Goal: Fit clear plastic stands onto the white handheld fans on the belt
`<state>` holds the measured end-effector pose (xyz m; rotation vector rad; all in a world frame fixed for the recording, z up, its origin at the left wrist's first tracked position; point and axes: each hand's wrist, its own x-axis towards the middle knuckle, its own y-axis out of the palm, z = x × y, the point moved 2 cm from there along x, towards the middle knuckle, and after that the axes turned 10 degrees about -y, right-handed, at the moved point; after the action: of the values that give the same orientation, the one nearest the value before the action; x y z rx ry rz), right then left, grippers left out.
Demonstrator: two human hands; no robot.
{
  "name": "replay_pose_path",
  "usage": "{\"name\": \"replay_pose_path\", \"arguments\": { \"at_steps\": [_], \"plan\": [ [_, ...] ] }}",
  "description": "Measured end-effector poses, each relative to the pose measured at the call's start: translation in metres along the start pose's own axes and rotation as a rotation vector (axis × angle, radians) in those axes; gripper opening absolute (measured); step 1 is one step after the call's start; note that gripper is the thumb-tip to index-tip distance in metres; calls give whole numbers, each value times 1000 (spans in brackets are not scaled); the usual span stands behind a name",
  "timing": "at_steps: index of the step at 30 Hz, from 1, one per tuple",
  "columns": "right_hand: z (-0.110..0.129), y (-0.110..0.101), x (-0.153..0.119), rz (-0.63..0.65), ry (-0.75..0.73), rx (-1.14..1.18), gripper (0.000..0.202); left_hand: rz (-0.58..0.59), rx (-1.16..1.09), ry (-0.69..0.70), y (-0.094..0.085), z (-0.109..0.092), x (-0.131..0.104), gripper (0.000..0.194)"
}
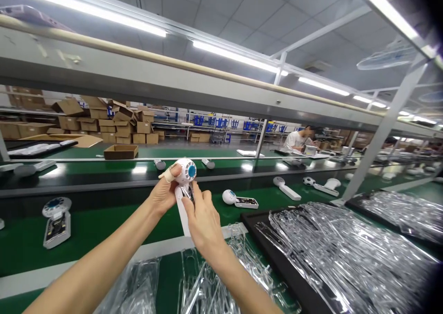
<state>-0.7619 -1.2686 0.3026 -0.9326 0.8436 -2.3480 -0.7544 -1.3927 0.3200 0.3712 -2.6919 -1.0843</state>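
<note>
A white handheld fan [182, 208] is held up in front of me, tilted, with a round vented head and a blue centre. Its handle is open and shows dark parts inside. My left hand [163, 195] is closed around the head's left side, with a pale finger cot on one digit. The fingers of my right hand [205, 214] close on the handle just below the head; whatever small part they may pinch there is hidden. Another opened fan [57, 224] lies to the left, its circuit board showing. A similar opened fan [241, 200] lies to the right.
Clear plastic pieces [224, 277] lie below my hands, beside a plastic bag [133, 288]. A black tray [266, 240] heaped with clear parts stands right. More fans [286, 188] lie along the green bench. Beyond are a cardboard box [121, 152] and a seated person [296, 140].
</note>
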Motion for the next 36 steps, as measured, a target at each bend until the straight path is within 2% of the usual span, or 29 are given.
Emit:
{"name": "replay_pose_path", "arguments": {
  "at_steps": [2, 4, 7, 10, 12, 15, 16, 18, 20, 22, 24, 26, 29, 31, 34, 36],
  "plan": [
    [8, 8, -4, -14, -4, -67, 54, -6, 17, 8, 0, -6, -6, 50],
    [9, 16, -7, -31, -20, -40, 55, -19, 24, 29, 0, -13, -11, 55],
    [3, 25, -12, 45, -28, 157, 60, -23, 58, 51, 0, -20, -16, 59],
    [-5, 24, -15, 102, -80, 306, 62, -38, 99, 52, -5, -19, -19, 59],
    [-9, 18, -15, 53, -129, 279, 61, -60, 187, -10, -10, -11, -21, 57],
    [-11, 9, -15, -27, -184, 93, 58, -90, 416, -182, -17, 2, -27, 50],
    [-11, 7, -14, -42, -203, 53, 56, -112, 473, -202, -18, 5, -29, 48],
    [-13, 5, -8, -115, -192, 96, 51, -163, 527, -157, -17, 8, -33, 48],
    [-21, 3, 3, -244, -63, 241, 43, -218, 530, -61, -11, 9, -36, 51],
    [-31, 3, 15, -352, 98, 338, 46, -257, 552, 58, -4, 11, -38, 53],
    [-39, 4, 25, -383, 175, 345, 55, -284, 599, 173, 1, 15, -41, 54],
    [-42, 5, 29, -385, 176, 316, 59, -297, 636, 223, 3, 20, -44, 54],
    [-43, 6, 28, -360, 167, 245, 60, -325, 636, 218, 1, 29, -45, 51],
    [-44, 5, 27, -299, 167, 176, 62, -342, 608, 202, -1, 32, -40, 49],
    [-57, -3, 28, -126, 164, 48, 56, -328, 561, 8, -13, 32, -18, 51],
    [-75, -16, 26, 0, 184, -67, 46, -369, 606, -132, -35, 25, 4, 51]
  ]
}}
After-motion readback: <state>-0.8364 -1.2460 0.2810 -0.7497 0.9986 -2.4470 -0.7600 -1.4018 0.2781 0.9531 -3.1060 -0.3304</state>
